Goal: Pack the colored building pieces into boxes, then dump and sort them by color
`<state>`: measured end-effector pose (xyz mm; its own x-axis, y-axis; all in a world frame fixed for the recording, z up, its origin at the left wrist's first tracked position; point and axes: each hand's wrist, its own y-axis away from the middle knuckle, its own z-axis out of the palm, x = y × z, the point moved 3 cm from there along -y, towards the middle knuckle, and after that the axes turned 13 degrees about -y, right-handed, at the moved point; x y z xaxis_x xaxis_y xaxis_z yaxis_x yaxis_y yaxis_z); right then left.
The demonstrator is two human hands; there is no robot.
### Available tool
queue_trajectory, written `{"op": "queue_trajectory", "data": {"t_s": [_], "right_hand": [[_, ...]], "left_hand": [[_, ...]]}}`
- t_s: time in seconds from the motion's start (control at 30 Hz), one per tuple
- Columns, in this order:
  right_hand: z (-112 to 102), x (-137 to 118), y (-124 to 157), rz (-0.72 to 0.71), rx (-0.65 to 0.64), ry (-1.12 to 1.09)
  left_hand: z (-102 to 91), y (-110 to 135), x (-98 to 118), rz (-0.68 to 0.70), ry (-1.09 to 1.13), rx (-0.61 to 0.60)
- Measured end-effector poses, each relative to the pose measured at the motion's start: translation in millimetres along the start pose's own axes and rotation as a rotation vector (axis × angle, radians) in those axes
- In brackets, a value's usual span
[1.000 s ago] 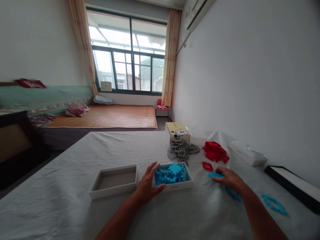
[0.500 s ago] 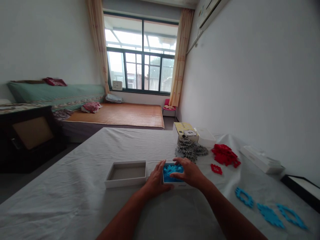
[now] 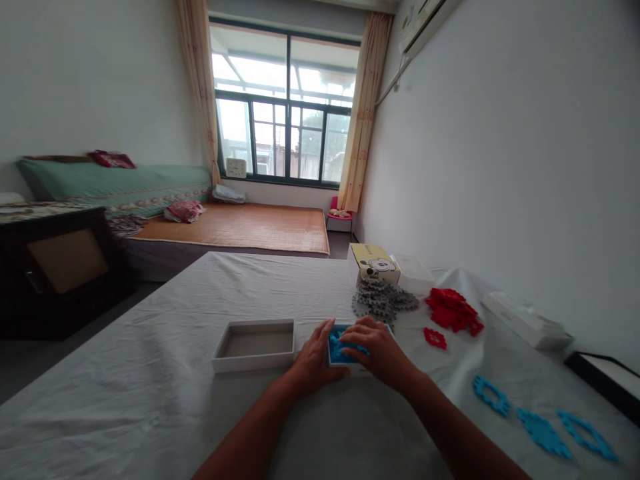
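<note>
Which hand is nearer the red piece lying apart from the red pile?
Right: the right hand is over the white box, left of the red piece; the left hand is farther off, at the box's left end.

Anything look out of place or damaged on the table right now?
Nothing looks spilled or broken. Three blue pieces do look stray, lying to the right, apart from the box that holds more blue ones. One red piece also sits just off the red pile.

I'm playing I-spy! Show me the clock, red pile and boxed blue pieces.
Clock (image 3: 236,168): head view, its dial.
Red pile (image 3: 453,311): head view, its middle.
Boxed blue pieces (image 3: 337,349): head view, visible left part.
</note>
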<state>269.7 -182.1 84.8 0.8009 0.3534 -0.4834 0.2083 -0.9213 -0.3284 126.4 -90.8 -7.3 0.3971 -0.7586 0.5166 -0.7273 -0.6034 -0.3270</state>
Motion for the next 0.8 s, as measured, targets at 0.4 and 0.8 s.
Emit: {"op": "queue_trajectory", "data": {"t_s": [0.4,0.8], "right_hand": [[18,14,12,0.02,0.101,0.029],[-56,29,70,0.147,0.364,0.199]], "left_hand": [[-7.0,-2,7,-0.002,0.011,-0.004],[-3.7,-5,-2,0.019,-0.067,0.022]]}}
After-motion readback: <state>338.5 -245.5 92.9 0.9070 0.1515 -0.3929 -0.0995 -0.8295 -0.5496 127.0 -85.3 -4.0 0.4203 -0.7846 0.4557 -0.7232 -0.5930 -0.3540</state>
